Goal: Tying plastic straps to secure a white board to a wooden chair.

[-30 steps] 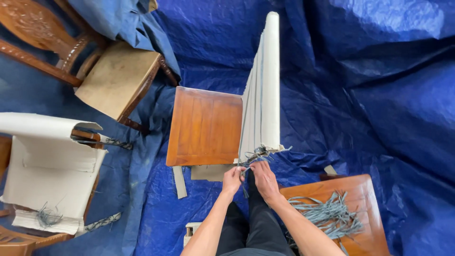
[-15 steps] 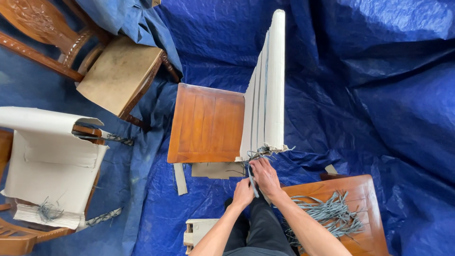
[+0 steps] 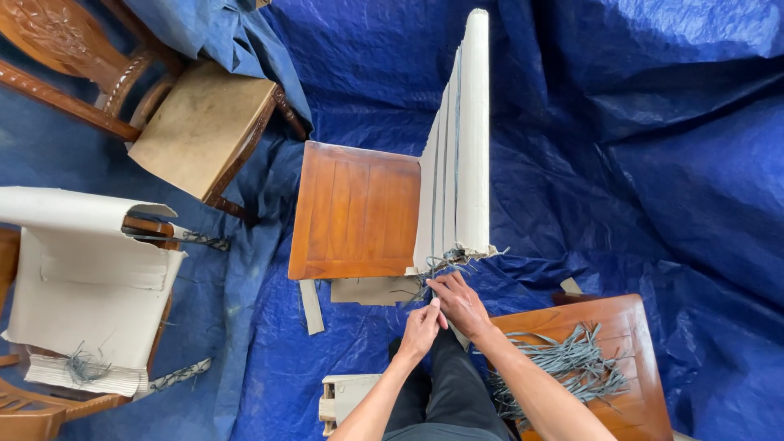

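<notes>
Looking straight down at a wooden chair (image 3: 353,211) on a blue tarp (image 3: 653,163), with its back wrapped in pale cardboard (image 3: 465,155) and bound by grey straps. Both hands right at the near bottom corner of that wrapped back, where a tangle of grey strap ends (image 3: 441,263) sticks out. Right hand (image 3: 462,304) just below the tangle, fingers pressed together and curled, touching the loose strands. Left hand (image 3: 423,328) tucked against the right one, slightly nearer the body, fingertips pinching what looks like a thin strap end, though too small to be sure exactly what. Dark trousers between the forearms. Off to the right of the chair and closer in, a low wooden stool (image 3: 621,327) carrying a loose pile of cut grey straps (image 3: 563,367). Scraps of cardboard (image 3: 310,306) lying on the tarp just under the chair seat. Left of the chair, another chair with a worn tan seat (image 3: 200,131), and further left a third one half covered in pale cardboard sheet (image 3: 82,278). Small pale block (image 3: 347,396) on the tarp near the left forearm.
</notes>
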